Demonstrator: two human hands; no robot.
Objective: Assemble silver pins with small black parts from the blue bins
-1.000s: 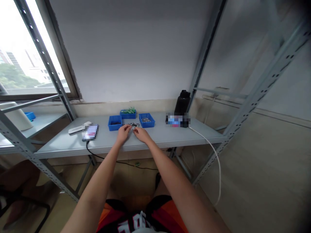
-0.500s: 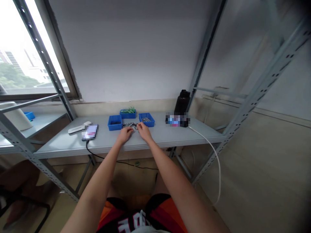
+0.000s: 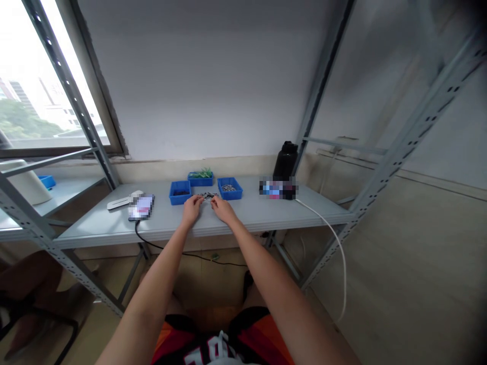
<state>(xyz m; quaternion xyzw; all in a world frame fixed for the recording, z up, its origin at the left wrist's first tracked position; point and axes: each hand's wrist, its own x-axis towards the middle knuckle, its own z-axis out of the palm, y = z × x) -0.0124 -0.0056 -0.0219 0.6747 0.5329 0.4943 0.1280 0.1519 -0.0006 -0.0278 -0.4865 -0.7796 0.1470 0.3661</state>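
Observation:
On the grey table, my left hand (image 3: 192, 208) is in front of the left blue bin (image 3: 180, 192), which holds dark small parts. My right hand (image 3: 222, 209) rests a little to the right, in front of the right blue bin (image 3: 230, 188) with small metallic parts. The fingers of both hands are bent together at a small pile of dark and silvery pieces (image 3: 209, 195). Whatever the fingertips pinch is too small to name. A third blue bin (image 3: 201, 181) with green pieces stands behind the pile.
A phone (image 3: 141, 207) with a black cable and a white object (image 3: 118, 203) lie at left. At right are a dark bottle (image 3: 285, 161) and a blurred device (image 3: 277, 188) with a white cable. Metal shelf posts frame both sides; a person's leg (image 3: 30, 284) shows lower left.
My left hand has shifted slightly left and up, and its fingers now touch the pile's left side. My right hand has drawn slightly left and down.

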